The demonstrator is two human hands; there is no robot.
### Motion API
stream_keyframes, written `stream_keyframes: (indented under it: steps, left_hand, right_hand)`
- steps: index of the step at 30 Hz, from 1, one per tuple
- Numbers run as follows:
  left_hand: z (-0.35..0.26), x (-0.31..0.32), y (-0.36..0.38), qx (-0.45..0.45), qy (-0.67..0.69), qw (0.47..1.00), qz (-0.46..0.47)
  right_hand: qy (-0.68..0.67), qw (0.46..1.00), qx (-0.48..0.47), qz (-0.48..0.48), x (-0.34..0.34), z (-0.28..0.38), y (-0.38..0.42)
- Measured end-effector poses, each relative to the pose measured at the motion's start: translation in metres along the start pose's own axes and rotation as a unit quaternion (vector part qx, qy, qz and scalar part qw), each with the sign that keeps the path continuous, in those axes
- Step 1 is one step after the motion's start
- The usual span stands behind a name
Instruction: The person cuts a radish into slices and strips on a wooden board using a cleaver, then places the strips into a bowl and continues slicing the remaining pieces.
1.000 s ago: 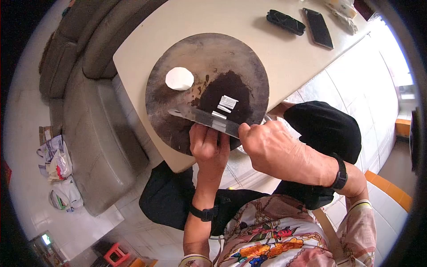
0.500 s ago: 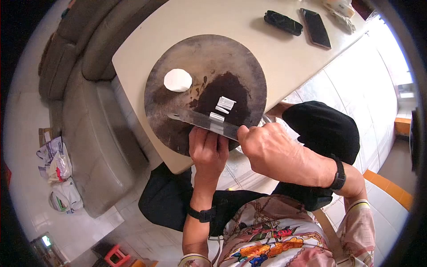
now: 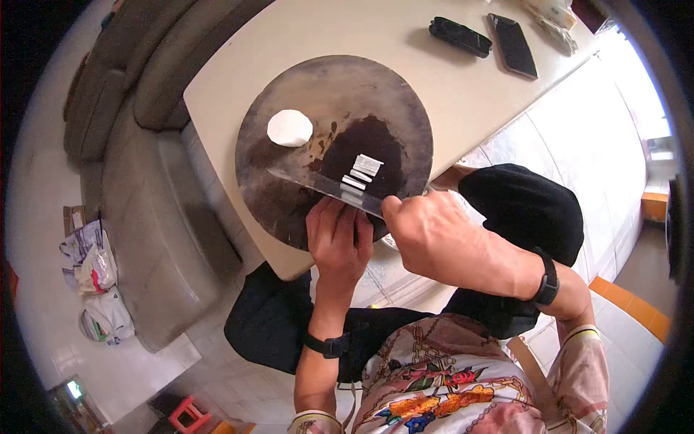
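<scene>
My right hand [image 3: 437, 231] is closed round the handle of a kitchen knife [image 3: 318, 182], whose broad blade slants across the round wooden chopping board [image 3: 289, 83]. Close against the near side of the blade are the bent fingers of my left hand [image 3: 338, 235]; whatever they press on is hidden by the fingers and blade. Just beyond the blade lie several thin white strips [image 3: 369, 165], apparently cut vegetable, perhaps white radish. One of them lies right along the blade. A thick, round-edged white piece [image 3: 289, 128] sits at the board's left, away from both hands.
The board rests on a cream table [image 3: 224, 65] near its corner. Farther back are a black case [image 3: 460, 37], a phone [image 3: 513, 45] and a plastic bag [image 3: 553, 22]. A grey sofa [image 3: 155, 239] stands to the left. Below the board's right edge, a metal rim is partly visible.
The knife blade has shifted slightly toward me and tilted. A white strip that was close to the blade now lies more in view, separate on the board. My left hand stays nearly in place.
</scene>
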State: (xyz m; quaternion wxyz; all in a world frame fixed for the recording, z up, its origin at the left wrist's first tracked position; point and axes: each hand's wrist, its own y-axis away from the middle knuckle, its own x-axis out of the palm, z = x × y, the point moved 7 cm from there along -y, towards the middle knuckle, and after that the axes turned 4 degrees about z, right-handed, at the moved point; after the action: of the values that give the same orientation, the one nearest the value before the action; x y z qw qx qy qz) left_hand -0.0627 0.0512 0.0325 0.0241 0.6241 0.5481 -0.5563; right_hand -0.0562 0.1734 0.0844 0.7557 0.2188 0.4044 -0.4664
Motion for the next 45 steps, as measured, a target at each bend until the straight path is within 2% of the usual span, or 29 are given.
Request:
stream_keyframes:
  steps: [5, 8, 10, 13, 21, 29, 33, 37, 43, 45]
  left_hand:
    - [0.000, 0.001, -0.003, -0.012, 0.006, 0.999, 0.029]
    - [-0.002, -0.001, -0.004, -0.008, -0.014, 0.999, 0.028]
    - [-0.003, 0.000, -0.003, -0.002, -0.023, 0.999, 0.030]
    - [-0.002, 0.001, 0.000, 0.006, -0.018, 0.999, 0.026]
    - [-0.001, 0.001, -0.002, 0.000, -0.009, 1.000, 0.023]
    - [-0.001, 0.001, 0.002, 0.001, -0.008, 1.000, 0.021]
    - [0.000, 0.000, 0.003, 0.001, -0.011, 1.000, -0.002]
    - [-0.001, 0.000, 0.001, -0.005, -0.014, 1.000, 0.018]
    - [-0.001, -0.001, 0.004, 0.000, -0.024, 0.999, 0.033]
    - [-0.001, 0.001, 0.004, 0.011, -0.025, 0.999, 0.040]
  right_hand:
    - [0.017, 0.998, 0.008, 0.066, 0.005, 0.003, 0.003]
    - [0.022, 0.999, -0.003, 0.042, 0.007, 0.006, 0.000]
    - [0.055, 0.997, -0.045, 0.008, 0.007, 0.013, -0.005]
    - [0.025, 0.999, -0.042, -0.005, 0.006, 0.010, -0.012]
    - [0.026, 0.998, -0.008, 0.053, 0.004, 0.007, 0.002]
    - [0.015, 0.999, -0.038, -0.008, 0.007, 0.007, -0.011]
    - [0.032, 0.999, 0.002, 0.027, 0.002, 0.000, -0.001]
    - [0.023, 0.998, -0.018, 0.047, 0.004, 0.003, 0.003]
    - [0.029, 0.998, -0.053, 0.000, 0.005, 0.014, -0.006]
    - [0.029, 0.999, -0.029, -0.013, 0.006, 0.005, -0.007]
